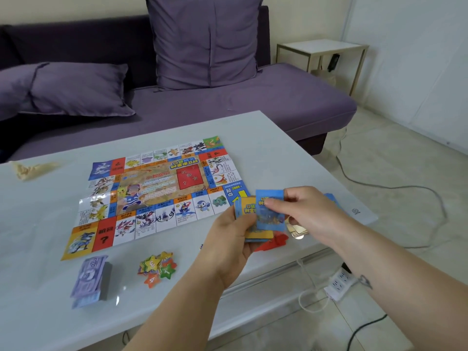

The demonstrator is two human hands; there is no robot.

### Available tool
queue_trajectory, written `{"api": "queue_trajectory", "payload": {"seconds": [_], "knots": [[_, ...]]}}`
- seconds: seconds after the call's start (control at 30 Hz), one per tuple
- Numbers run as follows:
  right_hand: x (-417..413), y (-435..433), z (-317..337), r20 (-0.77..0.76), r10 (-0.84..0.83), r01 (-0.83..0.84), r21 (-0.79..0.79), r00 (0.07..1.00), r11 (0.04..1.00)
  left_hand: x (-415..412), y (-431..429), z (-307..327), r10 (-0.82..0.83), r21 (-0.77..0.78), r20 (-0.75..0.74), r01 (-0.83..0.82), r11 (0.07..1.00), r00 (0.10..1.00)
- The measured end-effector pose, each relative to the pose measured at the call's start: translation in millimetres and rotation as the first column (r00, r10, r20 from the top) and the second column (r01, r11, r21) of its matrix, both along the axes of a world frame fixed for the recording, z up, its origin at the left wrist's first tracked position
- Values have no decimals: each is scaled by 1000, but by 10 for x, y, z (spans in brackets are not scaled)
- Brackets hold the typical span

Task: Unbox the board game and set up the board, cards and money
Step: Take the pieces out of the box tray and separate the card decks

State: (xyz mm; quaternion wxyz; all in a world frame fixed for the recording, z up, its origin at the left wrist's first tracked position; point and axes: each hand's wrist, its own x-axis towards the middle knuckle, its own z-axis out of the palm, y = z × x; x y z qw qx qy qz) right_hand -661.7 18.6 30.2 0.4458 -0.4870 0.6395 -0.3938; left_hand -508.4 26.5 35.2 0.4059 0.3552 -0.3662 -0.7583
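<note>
The paper game board (157, 191) lies unfolded on the white table (38, 312). My left hand (228, 241) grips a stack of blue and orange cards (247, 211) just off the board's right corner. My right hand (306, 211) pinches one blue card (268, 216) at the front of that stack. A pile of purple play money (91, 279) sits near the table's front edge, below the board. Coloured star tokens (158, 268) lie in a heap to its right. Red pieces (274, 241) and more cards lie under my hands, partly hidden.
A purple sofa (278, 105) with cushions stands behind the table. A crumpled wrapper (30, 169) lies at the table's far left. A power strip (340, 283) and cables trail on the floor to the right. A small side table (321, 51) stands by the wall.
</note>
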Motion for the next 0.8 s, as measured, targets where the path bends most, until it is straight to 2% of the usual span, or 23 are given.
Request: {"api": "queue_trajectory", "payload": {"seconds": [0.13,0.2,0.3,0.47,0.53,0.57,0.6,0.67,0.73,0.8], "knots": [[-270,-43,-11,40,-52,52,-12,998,999,-121,-15,-53,46,-3,-3,-46,999,999],[-552,-61,0,-119,-154,146,-75,981,986,-175,-41,-87,57,1,-4,-57,998,998],[-936,-46,-102,-437,-224,192,-117,871,975,-263,-58,-137,44,-5,17,-44,999,999],[-1046,-58,-269,-652,-149,146,-60,744,988,-405,-73,-226,69,21,84,-71,997,994],[-1049,-51,-253,-761,-193,154,-123,620,980,-446,-59,-243,75,39,79,-78,996,994],[-1018,-41,-220,-763,-244,158,-186,598,970,-460,-54,-254,76,51,70,-80,995,995],[-954,-29,-170,-712,-292,156,-252,638,955,-470,-51,-264,77,65,60,-80,995,995],[-760,-1,-33,-526,-263,137,-266,809,954,-480,-51,-284,74,88,39,-77,993,997],[-546,34,34,-347,-90,52,-118,934,992,-490,-52,-294,66,90,21,-67,994,998],[-418,47,-29,-279,24,-38,-44,960,998,-493,-51,-286,60,87,13,-61,994,998]]}}
